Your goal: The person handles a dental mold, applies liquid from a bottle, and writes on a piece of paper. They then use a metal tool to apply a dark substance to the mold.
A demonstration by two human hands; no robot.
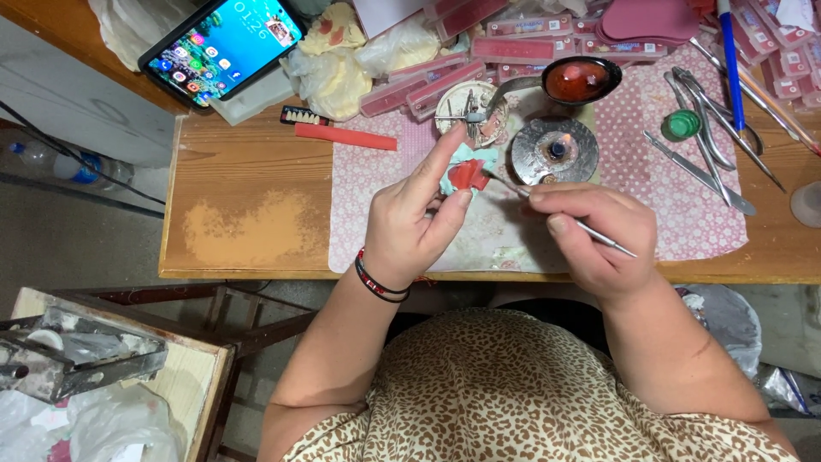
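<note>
At a cluttered wooden bench point(248, 214), a phone point(224, 47) lies at the far left corner beside a red wax strip point(346, 136). Near the front edge, the person's left hand point(419, 214) pinches a pale green dental model point(470, 171) already carrying red wax, held above a pink patterned mat point(684, 214). The right hand point(590, 231) grips a slim metal wax tool point(590, 229), its tip touching the wax. Just behind, a small burner point(555, 151) is lit; the shaping looks unfinished. Steel instruments point(710, 128) lie toward the right edge.

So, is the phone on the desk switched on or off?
On. The phone screen is lit, bright blue, with rows of coloured icons showing; it lies flat at the desk's far-left corner.
</note>
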